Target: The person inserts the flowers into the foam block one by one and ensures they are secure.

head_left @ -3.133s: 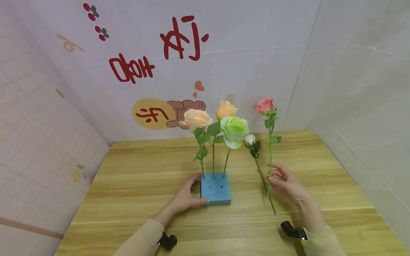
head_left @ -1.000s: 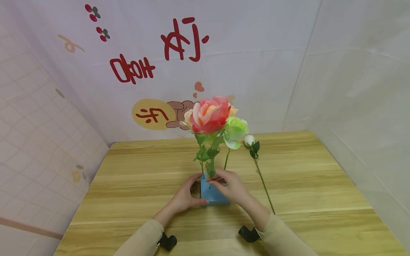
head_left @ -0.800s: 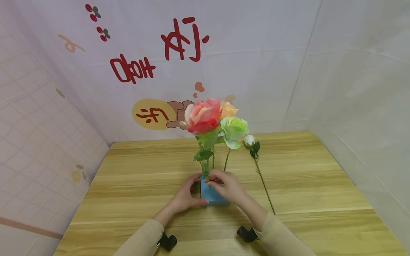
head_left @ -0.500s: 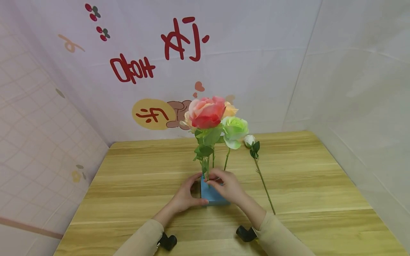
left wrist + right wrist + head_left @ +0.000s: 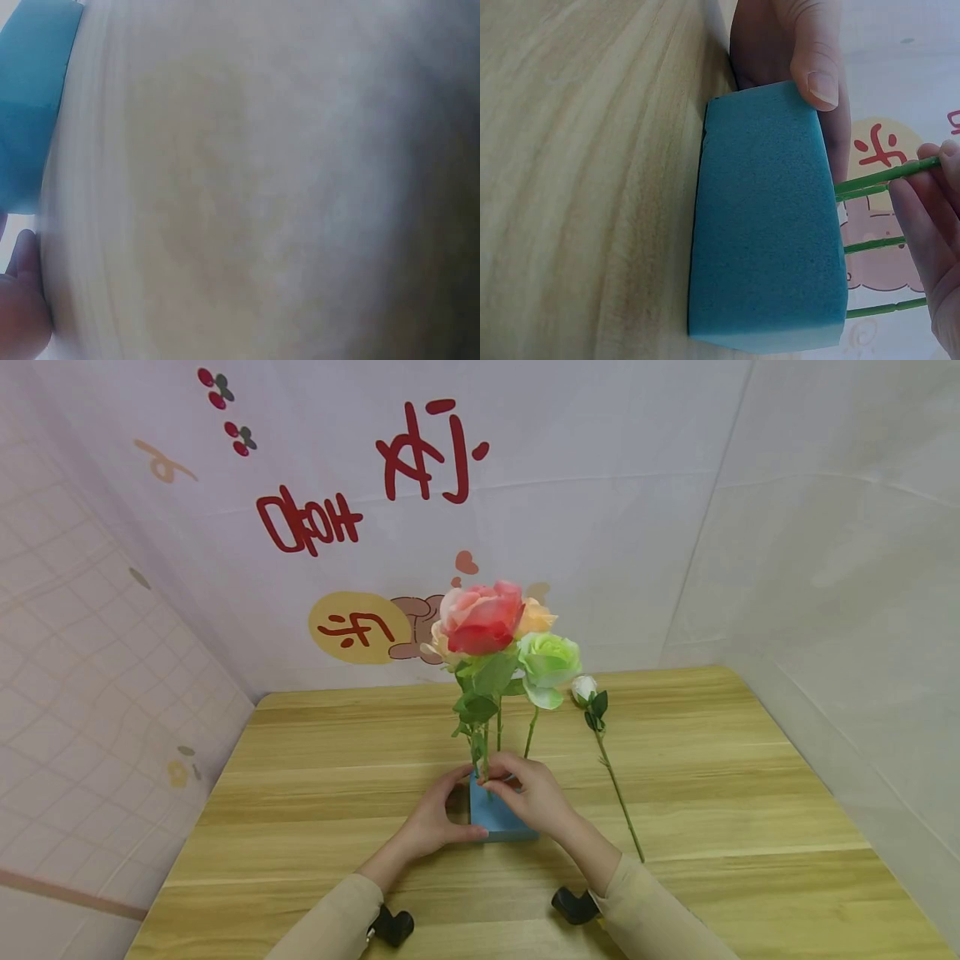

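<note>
My left hand (image 5: pixel 429 823) grips the left side of a blue foam block (image 5: pixel 501 823), its thumb on the front corner. Between thumb and fingers, my right hand (image 5: pixel 538 795) pinches the lower stem of a pink rose (image 5: pixel 483 620). That rose stands nearly upright over the block. In the right wrist view, the pinched stem (image 5: pixel 877 178) reaches down to the top of the block. Behind it, a green rose (image 5: pixel 551 658) and two peach roses (image 5: pixel 537 617) stand in the block, partly hidden by the pink bloom. The left wrist view catches only a corner of the block and fingertips.
A white rose (image 5: pixel 584 689) with a long stem lies on the wooden table (image 5: pixel 720 793), right of the block. A pale printed backdrop (image 5: pixel 592 527) rises behind the table, with plain cloth at the right side.
My right hand has carried the pink rose leftward, from beside the white rose to over the block. Lately the bloom has swayed slightly and settled. My left hand has stayed on the block.
</note>
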{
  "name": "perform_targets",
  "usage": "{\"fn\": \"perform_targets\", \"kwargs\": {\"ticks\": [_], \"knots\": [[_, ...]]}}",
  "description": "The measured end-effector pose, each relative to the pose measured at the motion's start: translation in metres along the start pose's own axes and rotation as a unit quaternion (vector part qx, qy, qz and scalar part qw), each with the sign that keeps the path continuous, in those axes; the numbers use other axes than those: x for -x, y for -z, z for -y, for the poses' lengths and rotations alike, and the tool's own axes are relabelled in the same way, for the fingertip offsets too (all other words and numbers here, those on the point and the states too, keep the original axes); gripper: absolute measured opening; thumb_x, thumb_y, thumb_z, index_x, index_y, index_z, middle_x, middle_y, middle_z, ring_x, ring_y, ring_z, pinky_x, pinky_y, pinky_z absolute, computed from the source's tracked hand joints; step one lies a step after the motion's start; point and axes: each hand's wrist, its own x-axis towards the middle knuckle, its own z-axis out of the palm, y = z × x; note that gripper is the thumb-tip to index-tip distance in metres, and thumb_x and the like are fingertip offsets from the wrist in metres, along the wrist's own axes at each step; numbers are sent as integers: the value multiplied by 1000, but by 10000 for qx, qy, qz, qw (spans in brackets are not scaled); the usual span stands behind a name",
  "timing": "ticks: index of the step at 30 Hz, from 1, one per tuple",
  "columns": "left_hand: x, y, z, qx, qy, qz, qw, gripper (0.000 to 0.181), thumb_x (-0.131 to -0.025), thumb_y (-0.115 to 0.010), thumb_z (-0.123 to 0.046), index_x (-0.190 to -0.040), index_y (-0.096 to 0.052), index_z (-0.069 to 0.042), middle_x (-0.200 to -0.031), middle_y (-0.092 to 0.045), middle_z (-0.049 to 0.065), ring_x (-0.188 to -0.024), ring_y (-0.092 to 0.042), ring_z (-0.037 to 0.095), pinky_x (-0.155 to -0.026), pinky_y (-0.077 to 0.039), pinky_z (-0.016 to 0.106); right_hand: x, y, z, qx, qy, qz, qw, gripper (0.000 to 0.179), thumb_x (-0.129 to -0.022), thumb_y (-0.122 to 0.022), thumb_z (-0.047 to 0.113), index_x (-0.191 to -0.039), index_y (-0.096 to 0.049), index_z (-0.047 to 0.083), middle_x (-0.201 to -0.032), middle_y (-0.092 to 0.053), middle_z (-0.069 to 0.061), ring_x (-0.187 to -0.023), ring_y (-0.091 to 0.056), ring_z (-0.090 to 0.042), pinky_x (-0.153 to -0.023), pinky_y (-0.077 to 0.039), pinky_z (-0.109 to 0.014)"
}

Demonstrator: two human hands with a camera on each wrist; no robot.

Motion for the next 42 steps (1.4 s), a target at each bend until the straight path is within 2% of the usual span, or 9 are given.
{"fn": "perform_targets", "kwargs": {"ticks": [10, 26, 42], "knots": [[0, 1, -2, 133, -131, 11, 9998, 95, -74, -90, -23, -151, -37, -8, -150, -41, 12, -131, -45, 33, -106, -40, 50, -1, 0, 0, 9, -13, -18, 10000, 21, -89, -72, 4, -107, -64, 12, -94, -73, 1, -85, -70, -14, -67, -57, -28], [-1, 1, -2, 94, 20, 12, 10000, 95, -73, -90, -24, -151, -38, -10, -151, -41, 10, -133, -43, 29, -107, -39, 47, 0, 0, -4, 36, -169, 191, 9997, 24, -91, -71, 6, -114, -63, 9, -97, -71, -1, -89, -69, -17, -70, -57, -28], [-1, -1, -2, 160, 38, -7, 9999, 95, -74, -90, -24, -151, -38, -11, -150, -41, 10, -131, -45, 31, -107, -40, 46, 3, -3, -7, -7, -205, 148, 9997, 19, -90, -72, 6, -107, -65, 10, -94, -70, -1, -88, -67, -16, -70, -57, -28]]}}
